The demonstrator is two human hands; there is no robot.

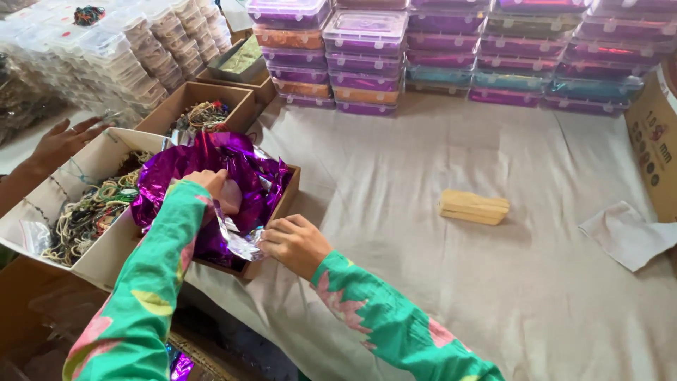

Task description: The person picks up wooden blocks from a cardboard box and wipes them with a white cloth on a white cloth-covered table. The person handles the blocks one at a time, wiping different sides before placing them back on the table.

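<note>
Left hand (211, 182) grip buried in one purple foil sheet (233, 166), state unclear; right hand (293, 240) pinching its edge; one wooden block (473, 207) on desk (493, 282).

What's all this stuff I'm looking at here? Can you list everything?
Foil sheet: one, shiny purple, bunched in a small cardboard box.
Open boxes of bangles: several, brown and white card, at left.
Lidded plastic boxes: many, purple, orange, teal, stacked along the back.
Clear plastic boxes: many, rows at back left.
Wooden block: one, pale, on the cloth.
Cloth scrap: one, beige, at right.
Table cloth: beige.
Another person's hand: far left.
Left hand: in the foil.
Right hand: pinching the foil edge.
</note>
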